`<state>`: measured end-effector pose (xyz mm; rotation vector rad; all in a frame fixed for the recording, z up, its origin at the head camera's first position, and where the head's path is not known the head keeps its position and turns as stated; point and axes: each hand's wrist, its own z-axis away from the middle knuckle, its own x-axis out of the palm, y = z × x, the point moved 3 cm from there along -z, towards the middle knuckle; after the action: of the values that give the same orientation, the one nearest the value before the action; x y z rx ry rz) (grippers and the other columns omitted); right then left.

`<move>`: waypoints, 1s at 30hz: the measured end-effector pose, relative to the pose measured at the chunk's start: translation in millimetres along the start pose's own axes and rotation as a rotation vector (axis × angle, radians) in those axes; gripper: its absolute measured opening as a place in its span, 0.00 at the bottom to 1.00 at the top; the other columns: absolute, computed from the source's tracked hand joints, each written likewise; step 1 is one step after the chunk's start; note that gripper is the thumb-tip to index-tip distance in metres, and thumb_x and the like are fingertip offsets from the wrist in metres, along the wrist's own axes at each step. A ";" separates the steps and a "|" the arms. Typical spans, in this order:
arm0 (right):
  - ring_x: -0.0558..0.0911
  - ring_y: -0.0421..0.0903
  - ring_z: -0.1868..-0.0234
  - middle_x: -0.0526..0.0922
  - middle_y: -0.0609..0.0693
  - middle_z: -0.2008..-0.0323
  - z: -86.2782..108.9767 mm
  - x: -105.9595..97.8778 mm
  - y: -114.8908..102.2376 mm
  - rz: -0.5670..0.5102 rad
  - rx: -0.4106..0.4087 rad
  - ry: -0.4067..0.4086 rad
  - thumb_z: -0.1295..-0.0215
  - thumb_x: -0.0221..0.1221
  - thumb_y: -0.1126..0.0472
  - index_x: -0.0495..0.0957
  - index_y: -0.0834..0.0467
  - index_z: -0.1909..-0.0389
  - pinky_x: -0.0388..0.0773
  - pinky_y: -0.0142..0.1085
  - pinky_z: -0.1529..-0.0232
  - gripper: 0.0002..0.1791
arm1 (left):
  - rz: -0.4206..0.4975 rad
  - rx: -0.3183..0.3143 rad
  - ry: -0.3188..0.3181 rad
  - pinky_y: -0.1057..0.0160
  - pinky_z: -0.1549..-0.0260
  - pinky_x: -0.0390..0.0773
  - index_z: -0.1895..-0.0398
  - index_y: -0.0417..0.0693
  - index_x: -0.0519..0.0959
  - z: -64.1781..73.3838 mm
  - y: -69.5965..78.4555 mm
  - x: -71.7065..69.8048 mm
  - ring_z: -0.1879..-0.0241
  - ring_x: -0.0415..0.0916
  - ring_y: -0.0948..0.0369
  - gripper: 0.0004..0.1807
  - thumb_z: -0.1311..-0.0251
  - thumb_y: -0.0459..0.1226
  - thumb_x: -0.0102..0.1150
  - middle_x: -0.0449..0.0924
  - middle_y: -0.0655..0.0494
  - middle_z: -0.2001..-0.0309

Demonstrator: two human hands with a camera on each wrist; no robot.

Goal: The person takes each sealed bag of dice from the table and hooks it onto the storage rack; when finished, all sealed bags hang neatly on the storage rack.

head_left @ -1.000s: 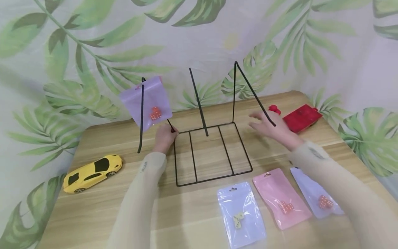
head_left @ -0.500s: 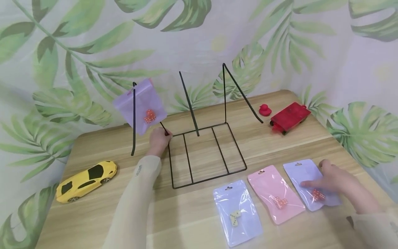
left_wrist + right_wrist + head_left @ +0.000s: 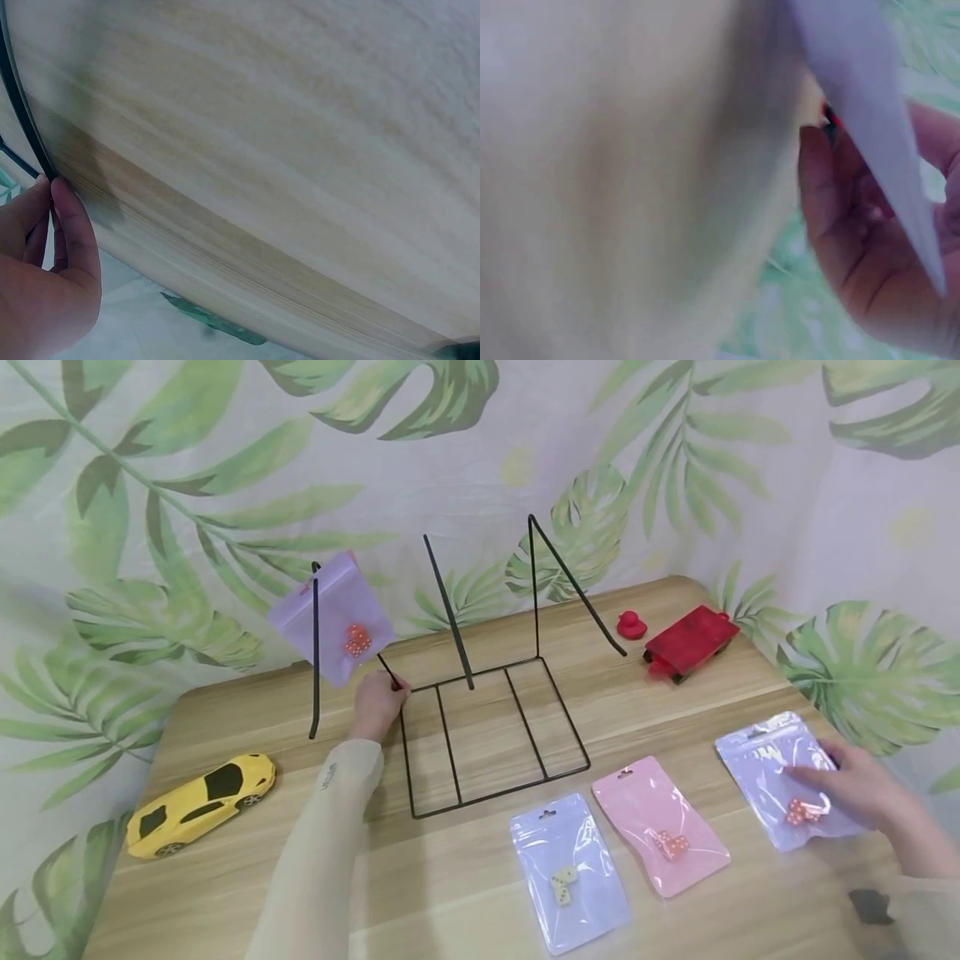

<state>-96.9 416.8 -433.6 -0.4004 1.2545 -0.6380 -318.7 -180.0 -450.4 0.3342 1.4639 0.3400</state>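
Note:
With thumb and fingers, my left hand (image 3: pixel 377 703) pinches the back left corner of a black wire rack (image 3: pixel 501 792); the left wrist view shows this hand (image 3: pixel 56 270) at the dark wire. On the rack's left arm hangs a purple zip bag with orange-red dice (image 3: pixel 357 640). My right hand (image 3: pixel 862 783) grips another light purple zip bag (image 3: pixel 772 768) by its right edge, tilted up off the table, with red dice at its lower end. In the right wrist view the bag (image 3: pixel 862 97) crosses in front of the hand's palm, blurred.
A clear bluish bag (image 3: pixel 551 847) with pale dice and a pink bag (image 3: pixel 651 810) with red dice lie in front of the rack. A yellow toy car (image 3: pixel 202 806) stands left. At the back right are a red toy vehicle (image 3: pixel 692 639) and a small red duck (image 3: pixel 632 626).
My right hand came from beside the red toys down to the right-hand purple bag, took hold of it and lifted it up and right. The left hand stays on the rack.

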 end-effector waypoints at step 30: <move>0.87 0.34 0.64 0.90 0.38 0.65 14.2 10.7 -223.9 -0.757 -0.430 0.043 0.35 0.59 0.71 0.87 0.47 0.58 0.82 0.25 0.60 0.16 | 0.021 -0.018 -0.001 0.53 0.51 0.80 0.59 0.41 0.85 0.5 -1.2 -0.2 0.55 0.80 0.49 0.09 0.34 0.36 0.57 0.86 0.43 0.56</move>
<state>-131.6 238.2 -302.0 -1.2591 1.2683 -1.0106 -318.3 -181.1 -450.7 0.3355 1.4565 0.3702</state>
